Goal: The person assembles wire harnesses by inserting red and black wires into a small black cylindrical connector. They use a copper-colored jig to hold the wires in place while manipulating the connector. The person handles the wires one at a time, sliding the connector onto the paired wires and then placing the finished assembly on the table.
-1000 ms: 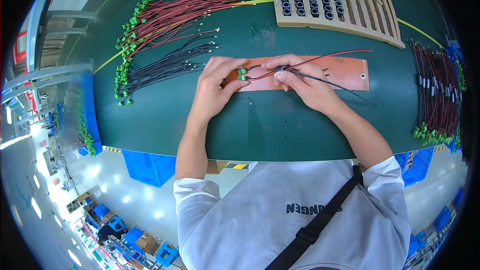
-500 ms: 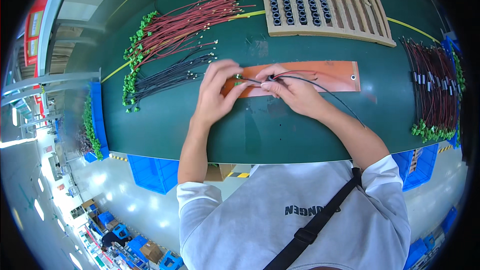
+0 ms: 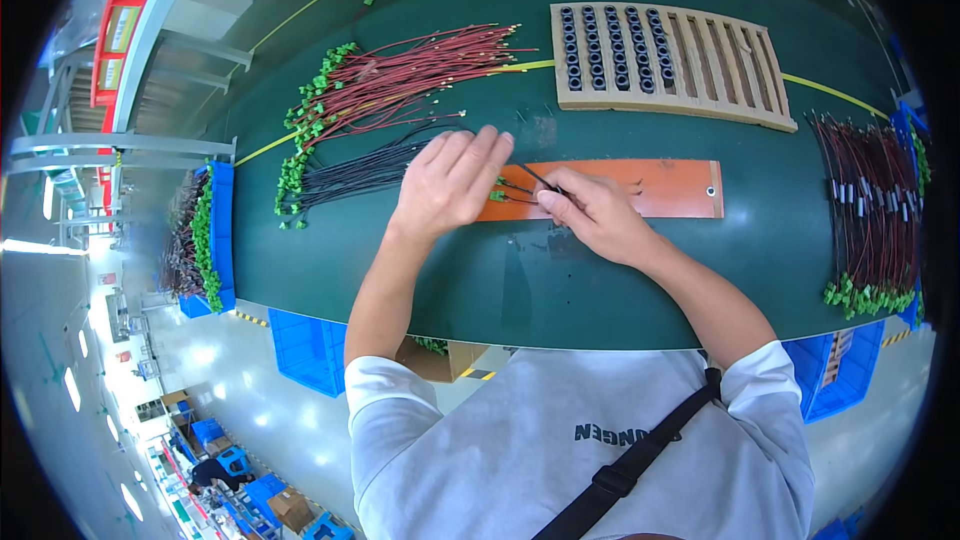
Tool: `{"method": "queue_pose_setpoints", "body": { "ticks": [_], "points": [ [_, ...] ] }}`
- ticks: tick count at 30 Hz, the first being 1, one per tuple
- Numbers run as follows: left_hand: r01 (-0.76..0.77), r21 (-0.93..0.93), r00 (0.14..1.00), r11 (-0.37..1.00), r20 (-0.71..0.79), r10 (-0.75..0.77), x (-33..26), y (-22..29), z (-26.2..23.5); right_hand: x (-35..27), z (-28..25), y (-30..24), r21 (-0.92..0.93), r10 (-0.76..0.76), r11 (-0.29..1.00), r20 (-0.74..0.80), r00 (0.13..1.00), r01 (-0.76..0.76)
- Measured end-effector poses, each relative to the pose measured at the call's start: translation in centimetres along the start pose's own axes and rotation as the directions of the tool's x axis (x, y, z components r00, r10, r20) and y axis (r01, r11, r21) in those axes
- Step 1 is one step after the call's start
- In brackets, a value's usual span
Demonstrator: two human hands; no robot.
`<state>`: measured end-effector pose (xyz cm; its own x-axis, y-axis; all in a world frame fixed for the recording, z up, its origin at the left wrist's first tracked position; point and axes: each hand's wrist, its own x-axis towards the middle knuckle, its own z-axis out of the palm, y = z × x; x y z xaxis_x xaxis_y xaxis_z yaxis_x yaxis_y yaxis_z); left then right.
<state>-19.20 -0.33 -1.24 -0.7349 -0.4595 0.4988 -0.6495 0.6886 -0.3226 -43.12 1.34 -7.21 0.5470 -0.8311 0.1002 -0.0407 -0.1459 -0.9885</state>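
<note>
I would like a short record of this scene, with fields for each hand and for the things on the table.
left hand: left hand flat, fingers spread, at the near end of the orange board
right hand: right hand pinches a thin black wire over the board
left piles: red wires and black wires, green plugs on their ends
far side: wooden rack, black rings in its left slots
right edge: wire bundle
surface: green table

Green mat (image 3: 560, 290) bare nr body; wire bundles (image 3: 400, 90) left, wooden rack (image 3: 670, 65) ahead block.
</note>
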Motion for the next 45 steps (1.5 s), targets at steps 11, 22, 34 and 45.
{"method": "queue_pose_setpoints", "body": {
  "ticks": [11,22,34,45],
  "points": [
    [0.210,0.117,0.975,0.971,0.049,-0.217,-3.9,-4.5,-1.2,-0.1,0.4,0.9,-0.068,-0.149,0.987,-0.068,0.986,0.145],
    [0.496,-0.700,0.407,-0.515,0.711,-0.574,-2.1,4.2,-1.6,0.8,-0.5,0.5,0.418,0.296,0.866,0.015,0.955,-0.275],
    [0.373,-0.828,0.460,-0.418,0.556,-0.692,-1.7,6.5,-0.2,1.0,-0.9,0.5,0.520,0.343,0.797,0.030,0.939,-0.308],
    [0.314,-0.900,0.513,-0.304,0.430,-0.743,-2.5,8.8,-0.6,0.9,-1.1,0.6,0.529,0.360,0.788,0.020,0.933,-0.315]
  ]
}}
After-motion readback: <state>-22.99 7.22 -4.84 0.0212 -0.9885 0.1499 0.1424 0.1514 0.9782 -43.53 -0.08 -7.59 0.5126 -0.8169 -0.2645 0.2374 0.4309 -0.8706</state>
